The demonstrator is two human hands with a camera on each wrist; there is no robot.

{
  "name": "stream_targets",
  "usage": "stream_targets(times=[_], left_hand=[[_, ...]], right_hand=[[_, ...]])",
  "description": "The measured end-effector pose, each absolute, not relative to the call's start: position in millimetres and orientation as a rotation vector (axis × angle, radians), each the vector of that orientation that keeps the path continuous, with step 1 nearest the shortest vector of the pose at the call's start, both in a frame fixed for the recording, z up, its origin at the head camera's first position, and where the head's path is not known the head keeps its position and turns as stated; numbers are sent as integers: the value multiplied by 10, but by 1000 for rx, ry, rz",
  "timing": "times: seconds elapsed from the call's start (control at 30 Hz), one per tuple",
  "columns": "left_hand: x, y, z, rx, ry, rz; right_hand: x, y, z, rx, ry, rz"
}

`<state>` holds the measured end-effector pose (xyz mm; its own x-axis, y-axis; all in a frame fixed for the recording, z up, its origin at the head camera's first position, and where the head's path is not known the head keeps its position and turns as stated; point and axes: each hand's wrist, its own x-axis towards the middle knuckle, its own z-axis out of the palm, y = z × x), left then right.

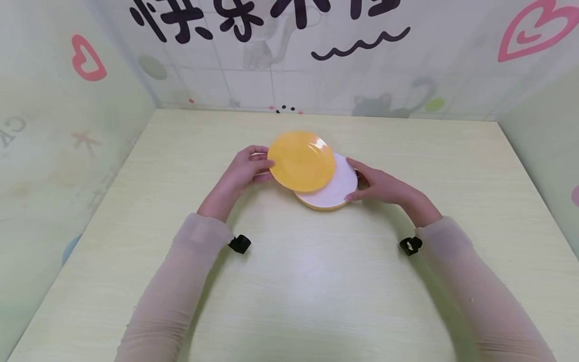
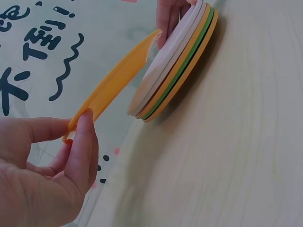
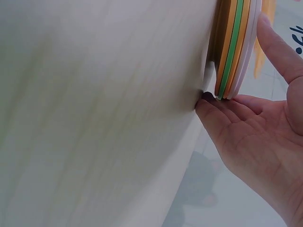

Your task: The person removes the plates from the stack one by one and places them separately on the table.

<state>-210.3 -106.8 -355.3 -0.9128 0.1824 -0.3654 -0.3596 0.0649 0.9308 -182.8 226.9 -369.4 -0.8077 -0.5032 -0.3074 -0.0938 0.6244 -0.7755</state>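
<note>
My left hand [image 1: 246, 168] pinches the left edge of a shiny yellow-orange plate [image 1: 300, 161], thumb on one face and fingers on the other. In the left wrist view that plate is tilted and raised apart from a stack of plates [image 2: 175, 61]. White plates top the stack, with orange and green ones layered below. On the right side, my right hand [image 1: 380, 185] grips the stack's edge, its thumb [image 3: 277, 49] at the top rim and its fingers [image 3: 227, 111] round the far side and beneath. The yellow plate overlaps the white top plate [image 1: 339, 183] in the head view.
A pale wood-grain table [image 1: 298, 281] lies under the stack. Printed panels enclose its back and sides, the back wall [image 1: 217, 85] bearing black lettering. Each wrist carries a small black camera, the left one [image 1: 240, 244] and the right one [image 1: 410, 246].
</note>
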Motion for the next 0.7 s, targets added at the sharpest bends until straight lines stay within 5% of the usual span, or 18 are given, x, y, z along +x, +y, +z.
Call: stream_targets(times=[0.7], left_hand=[[-2243,-1127,-3460,-312,1915,2059]], right_hand=[[-1784,2274,-3713,-446,2340,-1098]])
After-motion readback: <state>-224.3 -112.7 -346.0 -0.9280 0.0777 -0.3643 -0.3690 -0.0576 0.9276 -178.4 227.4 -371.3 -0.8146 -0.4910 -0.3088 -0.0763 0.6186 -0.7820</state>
